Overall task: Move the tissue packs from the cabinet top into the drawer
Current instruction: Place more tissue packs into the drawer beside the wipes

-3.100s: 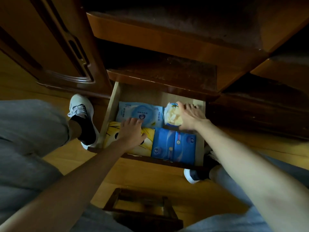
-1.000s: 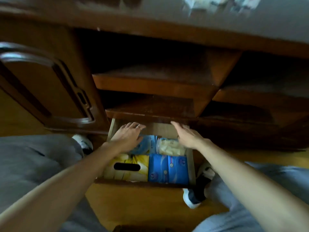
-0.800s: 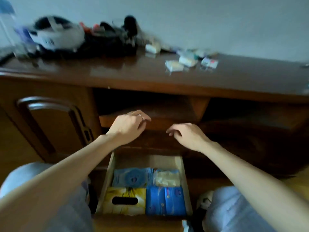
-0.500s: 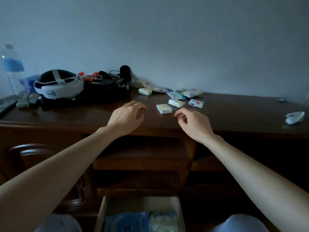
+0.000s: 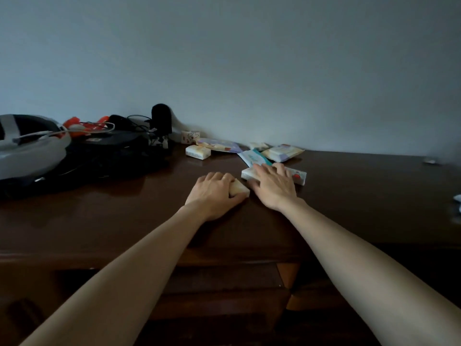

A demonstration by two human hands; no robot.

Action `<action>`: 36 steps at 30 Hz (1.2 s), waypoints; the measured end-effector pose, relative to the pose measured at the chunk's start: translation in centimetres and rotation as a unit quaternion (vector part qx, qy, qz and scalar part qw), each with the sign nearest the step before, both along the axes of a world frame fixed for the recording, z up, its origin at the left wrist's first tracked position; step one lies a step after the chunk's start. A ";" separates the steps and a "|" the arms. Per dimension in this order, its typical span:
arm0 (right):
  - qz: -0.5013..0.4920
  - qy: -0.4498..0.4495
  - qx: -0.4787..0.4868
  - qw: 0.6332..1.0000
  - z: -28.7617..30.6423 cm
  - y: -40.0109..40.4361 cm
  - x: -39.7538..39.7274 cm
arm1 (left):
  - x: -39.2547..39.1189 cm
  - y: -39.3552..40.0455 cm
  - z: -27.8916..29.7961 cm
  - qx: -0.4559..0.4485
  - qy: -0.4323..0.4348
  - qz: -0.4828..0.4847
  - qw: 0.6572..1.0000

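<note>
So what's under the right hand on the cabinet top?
The right hand lies over white tissue packs with a red mark, whose ends show on both sides. Their middle is covered, so I can't tell the count or whether the fingers grip.

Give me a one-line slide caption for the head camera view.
Left hand grips a small tissue pack while right hand covers another pack on the cabinet top.

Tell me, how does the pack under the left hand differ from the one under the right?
The left hand curls around a small yellowish pack; the right hand lies flatter over a white pack with red print. The white pack looks longer and sits farther back. Both rest on the cabinet top.
</note>
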State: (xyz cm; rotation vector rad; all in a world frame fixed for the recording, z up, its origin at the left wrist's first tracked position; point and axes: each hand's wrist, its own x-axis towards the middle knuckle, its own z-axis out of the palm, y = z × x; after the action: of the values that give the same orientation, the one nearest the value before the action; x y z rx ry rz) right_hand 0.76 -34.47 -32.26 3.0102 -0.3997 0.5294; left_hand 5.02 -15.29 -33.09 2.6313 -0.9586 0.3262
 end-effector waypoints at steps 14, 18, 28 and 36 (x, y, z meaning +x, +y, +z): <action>-0.124 0.021 0.154 0.980 0.1 -6.5 -1.0 | 0.7 -0.4 0.0 -0.059 -0.019 0.090 0.994; -0.073 0.014 0.118 0.990 0.5 -3.9 -3.5 | 0.0 -0.1 0.5 -0.095 -0.002 0.079 0.992; 0.108 -0.114 0.105 0.982 -0.8 7.2 -14.5 | -12.7 5.2 -0.2 -0.206 -0.143 0.014 0.968; 0.159 -0.245 0.333 0.897 -17.8 16.6 -26.4 | -25.0 17.2 -16.9 -0.271 0.095 0.129 0.949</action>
State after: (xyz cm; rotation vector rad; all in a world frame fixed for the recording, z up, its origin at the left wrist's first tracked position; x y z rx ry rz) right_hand -25.61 -17.86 -50.06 3.5808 -0.1058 1.4707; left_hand -19.98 1.86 -49.97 2.2187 -0.3857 0.3329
